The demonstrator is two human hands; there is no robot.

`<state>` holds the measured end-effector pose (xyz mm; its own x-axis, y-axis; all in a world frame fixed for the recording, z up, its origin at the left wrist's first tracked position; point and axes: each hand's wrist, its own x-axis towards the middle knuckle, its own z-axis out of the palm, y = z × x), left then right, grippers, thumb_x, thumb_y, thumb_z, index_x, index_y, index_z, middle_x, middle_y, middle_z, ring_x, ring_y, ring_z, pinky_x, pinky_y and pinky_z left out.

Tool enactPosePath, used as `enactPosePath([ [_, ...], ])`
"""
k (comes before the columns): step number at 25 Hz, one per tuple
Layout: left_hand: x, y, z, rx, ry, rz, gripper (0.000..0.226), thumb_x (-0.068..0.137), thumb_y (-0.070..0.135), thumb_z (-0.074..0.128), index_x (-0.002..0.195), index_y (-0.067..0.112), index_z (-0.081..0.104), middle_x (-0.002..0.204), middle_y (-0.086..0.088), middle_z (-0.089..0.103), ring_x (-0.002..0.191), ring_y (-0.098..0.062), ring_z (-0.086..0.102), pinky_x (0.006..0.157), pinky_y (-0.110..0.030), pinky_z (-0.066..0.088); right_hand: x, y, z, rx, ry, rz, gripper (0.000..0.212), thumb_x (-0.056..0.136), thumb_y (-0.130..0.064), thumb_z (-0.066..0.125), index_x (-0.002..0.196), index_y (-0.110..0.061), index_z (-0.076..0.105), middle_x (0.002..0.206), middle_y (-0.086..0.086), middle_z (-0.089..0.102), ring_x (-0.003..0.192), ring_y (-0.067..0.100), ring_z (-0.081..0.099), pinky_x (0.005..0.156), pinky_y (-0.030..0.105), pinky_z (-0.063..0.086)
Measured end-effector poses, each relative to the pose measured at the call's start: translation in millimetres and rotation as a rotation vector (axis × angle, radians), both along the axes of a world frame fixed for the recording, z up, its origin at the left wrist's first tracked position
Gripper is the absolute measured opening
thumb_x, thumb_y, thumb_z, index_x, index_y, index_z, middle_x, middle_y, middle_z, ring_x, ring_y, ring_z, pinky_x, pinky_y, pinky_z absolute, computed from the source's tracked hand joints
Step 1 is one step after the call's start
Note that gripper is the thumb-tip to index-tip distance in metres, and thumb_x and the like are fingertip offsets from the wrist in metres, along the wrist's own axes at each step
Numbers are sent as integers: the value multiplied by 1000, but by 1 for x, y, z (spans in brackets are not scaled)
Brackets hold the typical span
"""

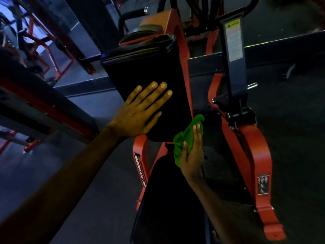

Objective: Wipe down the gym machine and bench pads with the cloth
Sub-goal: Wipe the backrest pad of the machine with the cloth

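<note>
A black upright back pad [146,71] stands on a red-framed gym machine [246,138]. My left hand [140,110] lies flat against the pad's lower left part, fingers straight and spread. My right hand [191,152] grips a bunched green cloth [186,136] just below the pad's lower right corner, beside the red frame. Below both hands lies the black seat pad [168,199], running toward me. A smaller black pad [140,35] sits above the back pad.
A black upright post with a yellow warning label [233,39] rises at the right. Another red and black machine [35,95] stands close at the left. Dark rubber floor [290,120] surrounds the frame. More red equipment [45,44] stands far left.
</note>
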<state>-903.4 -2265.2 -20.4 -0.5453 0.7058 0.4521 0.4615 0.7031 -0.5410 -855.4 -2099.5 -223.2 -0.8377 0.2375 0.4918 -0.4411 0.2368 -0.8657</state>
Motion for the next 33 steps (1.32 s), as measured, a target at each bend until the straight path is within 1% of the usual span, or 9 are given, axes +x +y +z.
enactPosePath([
  [5,1,2,-4,40,-9,-1,63,100,28,53,156,14,29,161,-7,26,154,-18,5,124,-41,6,-28,0,48,-29,68,-33,50,101,-12,50,149,-3,41,157,13,39,148,25,34,116,47,36],
  [11,0,3,-2,39,-16,-14,61,101,28,51,156,14,29,161,-8,29,153,-19,12,123,-40,9,0,-5,-5,-12,-7,-18,54,107,-33,38,153,-6,30,160,12,32,150,28,30,118,52,33],
  [15,1,1,1,39,-23,-49,61,102,28,49,157,15,27,162,-8,27,152,-24,19,123,-39,8,13,-8,-2,-22,-75,-61,51,107,-25,41,151,0,36,160,12,33,151,23,28,121,34,27],
  [17,-1,-2,1,43,-22,-79,61,102,28,50,157,14,27,162,-8,27,152,-23,18,124,-38,6,19,-17,3,21,-74,-139,49,104,-18,47,150,0,39,159,10,34,151,24,30,120,38,32],
  [19,-4,-6,3,58,-10,-101,61,103,30,51,157,13,27,162,-8,27,154,-19,10,124,-37,4,23,-24,2,51,-84,-182,49,103,-16,51,149,-3,42,159,6,34,150,24,31,116,49,38],
  [23,-16,-32,14,130,55,-169,58,104,34,53,154,11,34,159,-12,33,154,-16,3,124,-36,5,35,-34,-7,210,-62,-196,49,106,-34,42,150,-12,43,158,2,32,148,24,32,111,57,40],
  [27,-30,-49,21,106,46,-278,58,104,38,54,153,11,38,158,-14,34,153,-19,10,123,-38,11,35,-42,-16,352,-92,-248,49,103,-30,43,150,-15,41,157,2,33,143,33,36,123,36,22],
  [29,-32,-50,20,122,37,-311,58,104,38,54,152,10,39,158,-14,35,152,-22,17,123,-38,10,38,-58,-16,414,-59,-211,52,99,-26,46,150,-18,39,157,-2,33,140,34,39,123,29,16],
  [33,-31,-52,22,121,7,-337,58,105,37,51,154,10,36,160,-14,31,150,-29,23,123,-37,9,47,-110,-8,674,1,-119,63,86,-22,51,149,-23,43,155,-8,36,135,30,38,107,34,32],
])
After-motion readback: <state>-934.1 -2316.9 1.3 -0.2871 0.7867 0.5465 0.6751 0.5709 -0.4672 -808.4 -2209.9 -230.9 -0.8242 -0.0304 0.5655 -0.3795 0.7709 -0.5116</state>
